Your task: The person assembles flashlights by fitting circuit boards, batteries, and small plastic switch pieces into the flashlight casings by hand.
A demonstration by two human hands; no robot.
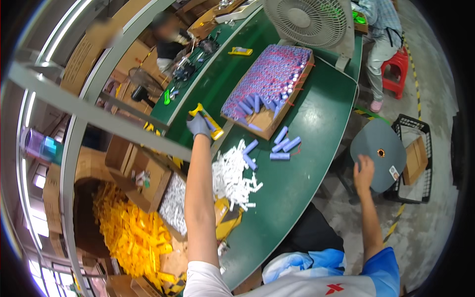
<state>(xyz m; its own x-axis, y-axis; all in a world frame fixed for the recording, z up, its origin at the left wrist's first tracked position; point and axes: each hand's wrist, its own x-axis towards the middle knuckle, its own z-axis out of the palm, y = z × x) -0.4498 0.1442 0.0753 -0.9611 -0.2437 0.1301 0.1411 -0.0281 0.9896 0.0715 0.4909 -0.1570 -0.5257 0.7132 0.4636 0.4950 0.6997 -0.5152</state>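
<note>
My left hand (199,125), in a grey glove, is stretched out over the green table and closed around a yellow plastic casing (215,129). To its right is a cardboard box (265,129) packed with purple cylindrical battery cells (269,74). Several loose purple cells (280,156) lie on the table, beside a pile of small white strips (230,173). Bare and with its fingers apart, my right hand (364,173) is at the near-left edge of a round grey stool seat (373,141); whether it touches the seat I cannot tell.
A grey fan (309,22) stands at the table's far end. Yellow casings (131,232) are heaped in a box at lower left, under metal frame bars (99,106). A black crate (420,188) stands beyond the stool. One person sits on a red stool (395,74); another works at far left.
</note>
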